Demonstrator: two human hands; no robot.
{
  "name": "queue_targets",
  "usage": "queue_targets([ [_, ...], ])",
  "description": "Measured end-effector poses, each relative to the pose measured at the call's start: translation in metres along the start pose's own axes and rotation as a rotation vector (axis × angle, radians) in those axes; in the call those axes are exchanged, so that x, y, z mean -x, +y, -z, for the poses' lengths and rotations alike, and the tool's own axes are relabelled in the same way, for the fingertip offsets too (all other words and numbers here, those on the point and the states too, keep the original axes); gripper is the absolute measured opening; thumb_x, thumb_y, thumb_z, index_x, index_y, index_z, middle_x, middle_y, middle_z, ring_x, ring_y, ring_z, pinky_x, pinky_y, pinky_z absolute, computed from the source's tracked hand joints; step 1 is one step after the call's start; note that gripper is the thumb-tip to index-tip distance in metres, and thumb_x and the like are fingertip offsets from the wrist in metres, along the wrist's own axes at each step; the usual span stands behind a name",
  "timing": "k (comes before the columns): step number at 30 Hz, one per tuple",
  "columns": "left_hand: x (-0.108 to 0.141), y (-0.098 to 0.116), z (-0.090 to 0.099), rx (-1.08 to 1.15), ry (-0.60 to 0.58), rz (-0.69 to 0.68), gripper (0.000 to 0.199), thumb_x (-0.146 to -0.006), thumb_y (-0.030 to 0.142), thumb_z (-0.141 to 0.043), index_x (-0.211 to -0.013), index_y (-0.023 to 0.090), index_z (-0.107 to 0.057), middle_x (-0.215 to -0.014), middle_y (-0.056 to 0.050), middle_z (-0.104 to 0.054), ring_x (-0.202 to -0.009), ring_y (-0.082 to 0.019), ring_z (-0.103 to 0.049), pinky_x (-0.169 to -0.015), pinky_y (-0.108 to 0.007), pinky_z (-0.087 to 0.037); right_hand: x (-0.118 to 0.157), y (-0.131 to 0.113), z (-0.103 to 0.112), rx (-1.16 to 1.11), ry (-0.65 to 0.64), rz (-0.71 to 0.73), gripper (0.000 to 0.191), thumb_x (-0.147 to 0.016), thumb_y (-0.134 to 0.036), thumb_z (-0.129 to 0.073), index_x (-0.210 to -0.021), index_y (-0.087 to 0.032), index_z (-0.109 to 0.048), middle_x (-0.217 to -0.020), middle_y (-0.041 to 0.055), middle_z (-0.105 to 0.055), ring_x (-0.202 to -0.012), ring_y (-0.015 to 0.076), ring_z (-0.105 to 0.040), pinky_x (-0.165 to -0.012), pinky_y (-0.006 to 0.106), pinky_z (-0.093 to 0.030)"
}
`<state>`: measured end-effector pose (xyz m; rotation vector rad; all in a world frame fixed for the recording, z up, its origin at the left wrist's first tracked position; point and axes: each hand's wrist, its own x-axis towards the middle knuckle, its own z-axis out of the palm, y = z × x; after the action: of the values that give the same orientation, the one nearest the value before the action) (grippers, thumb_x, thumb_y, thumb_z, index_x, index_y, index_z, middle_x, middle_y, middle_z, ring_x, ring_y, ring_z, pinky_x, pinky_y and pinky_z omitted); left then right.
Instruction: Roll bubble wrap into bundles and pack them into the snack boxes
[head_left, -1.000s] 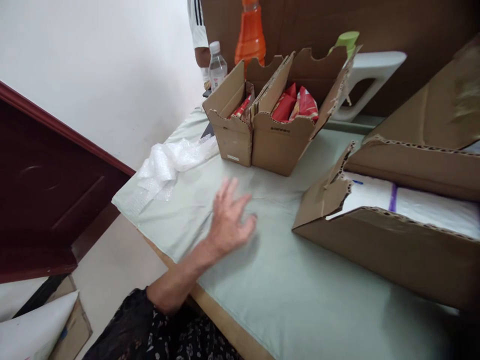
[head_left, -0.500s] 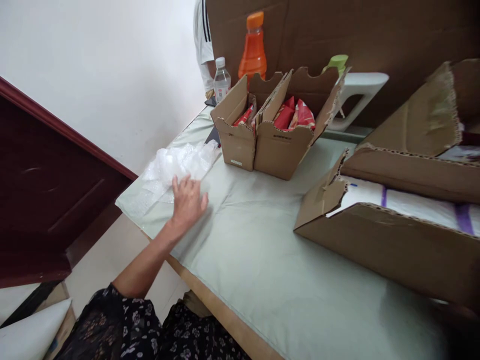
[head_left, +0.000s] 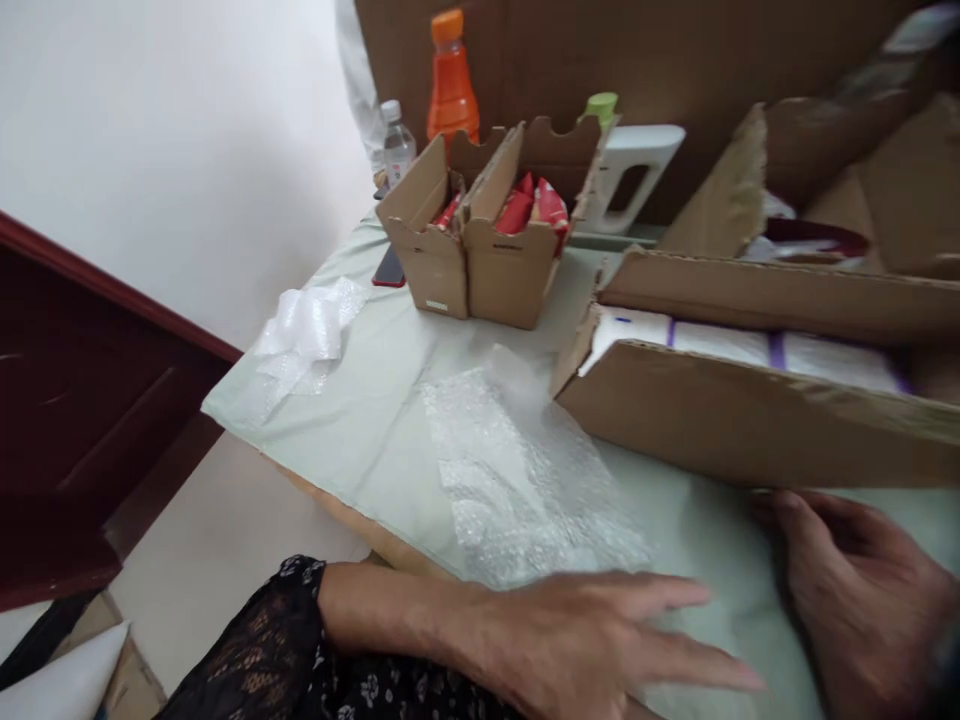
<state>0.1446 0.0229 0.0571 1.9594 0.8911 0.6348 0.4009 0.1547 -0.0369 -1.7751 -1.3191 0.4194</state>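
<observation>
A clear bubble wrap sheet (head_left: 517,470) lies spread on the cloth-covered table (head_left: 360,440). Over its near edge my left hand (head_left: 592,640) reaches to the right, palm down and fingers spread, holding nothing. My right hand (head_left: 862,590) is at the right, its thumb and fingers curled together by the lower front edge of a long cardboard box (head_left: 720,425). Whatever those fingers hold, if anything, is hidden. White packs (head_left: 720,342) with purple bands fill part of that box. More crumpled bubble wrap (head_left: 304,330) rests at the table's left corner.
Two small cardboard boxes (head_left: 506,275) with red packets stand at the back, beside an orange bottle (head_left: 453,95), a clear bottle (head_left: 398,145) and a white jug (head_left: 634,170). A phone (head_left: 389,268) lies left of them. Another person's white sleeve (head_left: 356,75) shows behind.
My left hand has moved right and nearer from the bubble wrap pile. A bubble wrap sheet now lies mid-table. My right hand has come into clear view. The view has shifted right.
</observation>
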Motion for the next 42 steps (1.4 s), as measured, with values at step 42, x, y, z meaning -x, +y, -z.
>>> queue_targets([
  [42, 0.049, -0.061, 0.039, -0.771, 0.354, 0.314, 0.029, -0.097, 0.026, -0.061, -0.123, 0.019, -0.068, -0.121, -0.014, -0.071, -0.112, -0.03, -0.066, -0.097, -0.05, -0.057, 0.07, -0.047, 0.004, 0.097, -0.596, 0.374, 0.031, -0.093, -0.04, -0.062, -0.118, -0.026, -0.074, -0.084, 0.0023, -0.075, -0.072, 0.0208, -0.066, -0.075, 0.037, -0.054],
])
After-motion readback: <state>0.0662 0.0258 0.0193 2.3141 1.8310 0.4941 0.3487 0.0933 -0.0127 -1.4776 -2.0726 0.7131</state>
